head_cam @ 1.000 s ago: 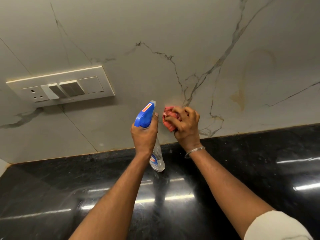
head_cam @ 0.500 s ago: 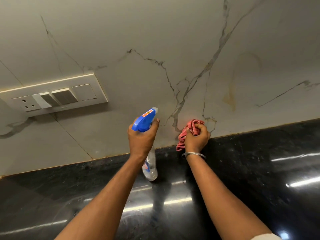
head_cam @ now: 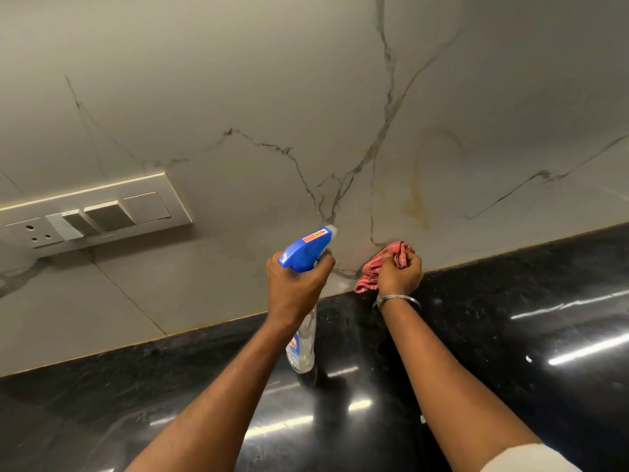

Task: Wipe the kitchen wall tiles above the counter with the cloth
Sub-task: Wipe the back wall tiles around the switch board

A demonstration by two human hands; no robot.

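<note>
Cloth (head_cam: 391, 264) bunched in right hand (head_cam: 400, 275), rubbing tiles (head_cam: 238, 80) by tabletop (head_cam: 510, 318) | left hand (head_cam: 294, 287) grips spray bottle (head_cam: 304, 248) | next: likely higher stains

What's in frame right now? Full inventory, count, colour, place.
cloth: 1, red, bunched against the tile just above the counter edge
spray bottle: 1, clear body with blue trigger head, held above the counter, nozzle toward the wall
wall tiles: several, pale grey with dark veins, yellowish stain right of centre
switch plate: 1, white, on the wall at left
counter: 1, glossy black, below the tiles
bangle: 1, silver, right wrist
left hand: grips the spray bottle
right hand: grips the cloth
</note>
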